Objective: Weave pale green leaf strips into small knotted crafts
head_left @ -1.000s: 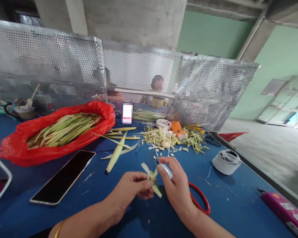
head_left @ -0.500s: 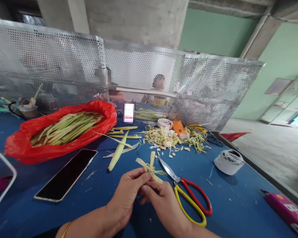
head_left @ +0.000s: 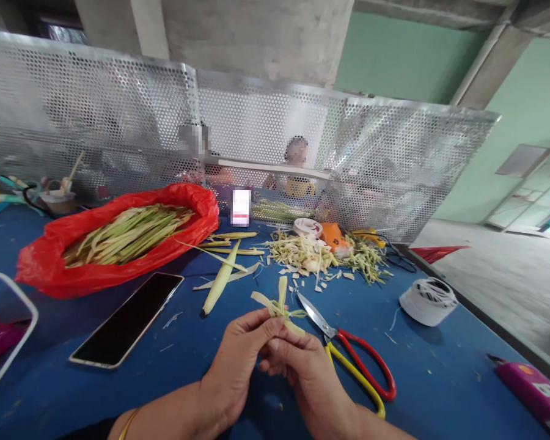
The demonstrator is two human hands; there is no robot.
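Note:
Between my two hands is a small piece of folded pale-green leaf strips (head_left: pixel 282 299), its ends sticking out upward and to the sides. My left hand (head_left: pixel 245 348) pinches it from the left with thumb and fingers. From the right, my right hand (head_left: pixel 297 360) closes on its lower part, fingertips touching the left hand's. The fingertips hide where the strips meet. Close beside my right hand lie scissors (head_left: pixel 332 333) with one red and one yellow handle, partly covered by the hand. A pale husk-like leaf bundle (head_left: pixel 220 281) rests on the table beyond my left hand.
A red plastic bag (head_left: pixel 41 269) of long leaf strips (head_left: pixel 132 235) and a dark phone (head_left: pixel 128 321) lie left. Behind the scissors are leaf scraps (head_left: pixel 302 253); a white string roll (head_left: pixel 428 301) and purple device (head_left: pixel 529 388) are right. A perforated metal screen (head_left: pixel 256 122) stands behind; people sit beyond.
My hands keep the same hold on the leaf strips, with only a small shift of the fingers. The whole view has moved slightly, so things appear a little farther right.

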